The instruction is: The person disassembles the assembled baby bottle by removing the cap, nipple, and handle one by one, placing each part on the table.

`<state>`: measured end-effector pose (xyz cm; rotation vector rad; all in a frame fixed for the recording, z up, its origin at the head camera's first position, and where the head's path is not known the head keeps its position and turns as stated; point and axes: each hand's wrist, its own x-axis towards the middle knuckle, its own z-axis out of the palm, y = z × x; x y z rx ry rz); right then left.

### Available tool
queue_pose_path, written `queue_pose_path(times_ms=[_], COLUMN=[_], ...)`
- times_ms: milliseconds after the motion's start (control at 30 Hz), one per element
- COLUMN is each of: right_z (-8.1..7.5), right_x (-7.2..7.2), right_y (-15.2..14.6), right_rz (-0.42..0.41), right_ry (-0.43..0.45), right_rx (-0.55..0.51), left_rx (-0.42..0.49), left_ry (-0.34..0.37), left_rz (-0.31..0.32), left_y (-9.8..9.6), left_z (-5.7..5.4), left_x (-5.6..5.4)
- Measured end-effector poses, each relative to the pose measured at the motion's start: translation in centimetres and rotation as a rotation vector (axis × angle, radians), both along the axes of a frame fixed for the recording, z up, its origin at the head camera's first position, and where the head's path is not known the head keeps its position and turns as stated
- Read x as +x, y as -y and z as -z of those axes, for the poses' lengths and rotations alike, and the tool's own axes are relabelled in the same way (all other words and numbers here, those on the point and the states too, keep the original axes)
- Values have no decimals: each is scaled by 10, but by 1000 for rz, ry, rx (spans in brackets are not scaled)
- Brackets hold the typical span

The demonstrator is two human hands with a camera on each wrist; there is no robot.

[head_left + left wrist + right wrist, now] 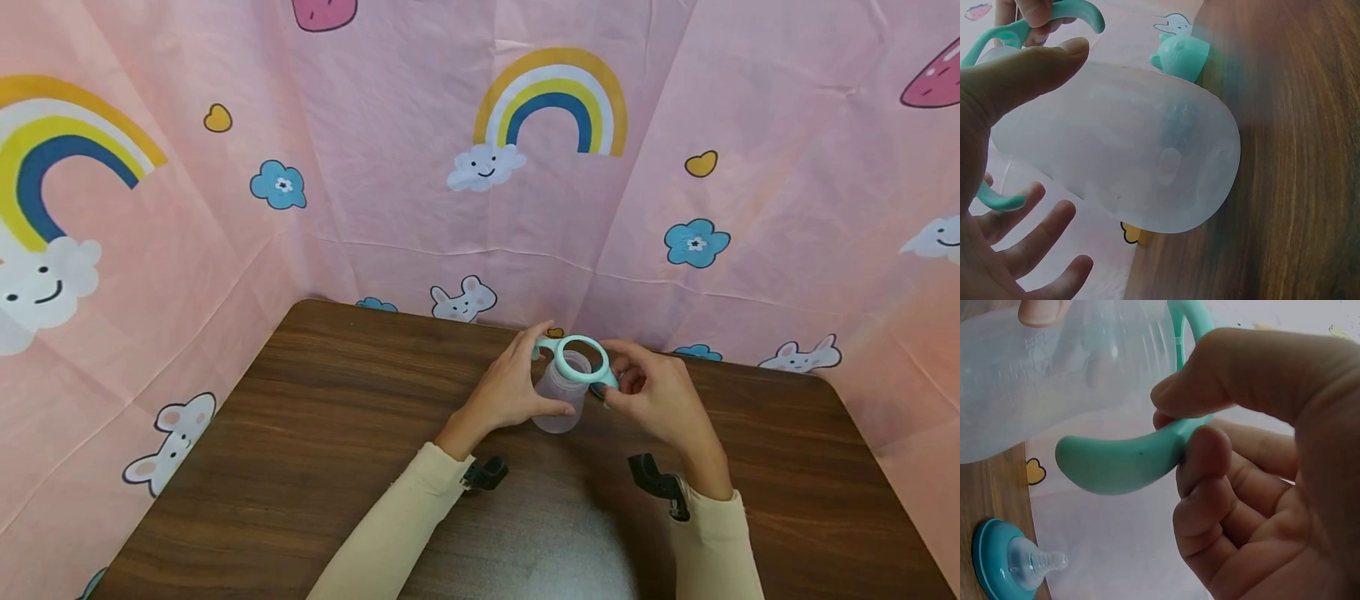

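My left hand (513, 383) holds a frosted, translucent baby bottle (557, 408), its thumb across the near side and the fingers spread along the other. The bottle is uncapped and stands slightly tilted at the table. At its mouth is a mint-green two-handled ring (607, 380); whether it encircles the neck I cannot tell. Between thumb and fingers, my right hand (660, 396) pinches one curved handle (1119, 462) of it. In the left wrist view, the other handle (1000, 199) lies by the left fingers.
Behind the bottle, a mint cap with small ears (1185, 59) stands on the dark wooden table (337, 433). A clear nipple (1034, 562) in a teal collar (988, 556) also sits there. Pink printed cloth (390, 167) hangs along the table's back and sides.
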<state>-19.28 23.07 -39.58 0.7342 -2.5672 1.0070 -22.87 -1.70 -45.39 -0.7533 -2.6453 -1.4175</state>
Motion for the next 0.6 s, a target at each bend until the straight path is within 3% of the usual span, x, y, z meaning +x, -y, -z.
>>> queue_pose_path(times_ms=[600], right_z=[-7], right_x=[6], right_y=[-20], right_rz=[112], right_ry=[3], right_rx=[-43], left_rx=[1], left_ry=[35], left_rz=[13], left_y=[0], left_z=[-1], left_x=[1])
